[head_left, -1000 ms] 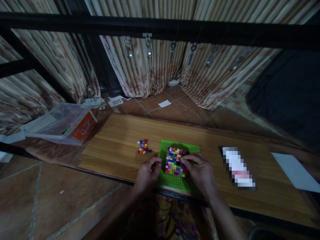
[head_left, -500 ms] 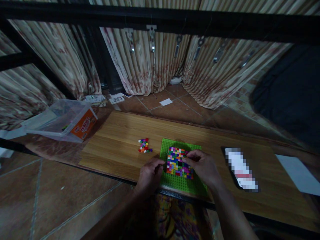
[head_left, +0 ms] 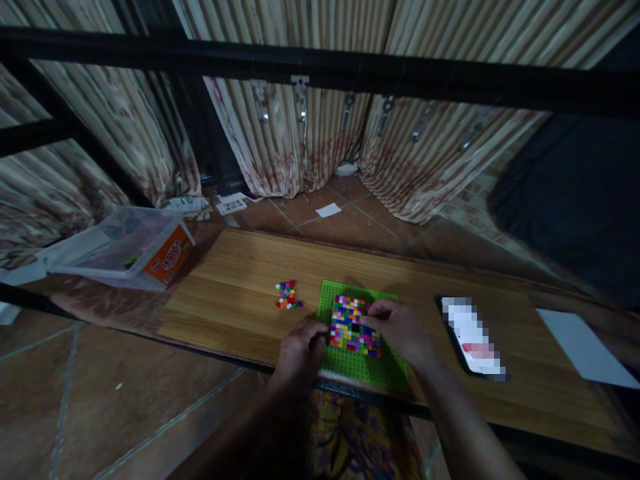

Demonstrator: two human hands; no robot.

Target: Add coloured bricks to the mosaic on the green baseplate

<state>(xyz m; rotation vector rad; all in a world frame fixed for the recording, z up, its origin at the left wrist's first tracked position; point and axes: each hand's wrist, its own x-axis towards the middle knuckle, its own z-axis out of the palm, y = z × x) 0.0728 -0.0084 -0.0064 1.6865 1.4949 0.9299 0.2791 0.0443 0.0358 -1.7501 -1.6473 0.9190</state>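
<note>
A green studded baseplate lies at the front edge of the wooden board, carrying a block of small multicoloured toy bricks. With fingers curled, my left hand is at the baseplate's left edge; whatever is between its fingertips is too small to make out. My right hand reaches over the right side of the brick block, thumb and forefinger pinched close to its top. Any piece in that pinch is hidden. To the left of the baseplate sits a small pile of loose bricks.
The wooden board also bears a phone with a blurred screen, and white paper lies at its right end. A clear plastic tub with an orange label stands to the left. Curtains and a dark bar are behind.
The whole view has shifted slightly, with the bar and curtains lower in the picture. Both hands keep nearly the same places at the baseplate and bricks.
</note>
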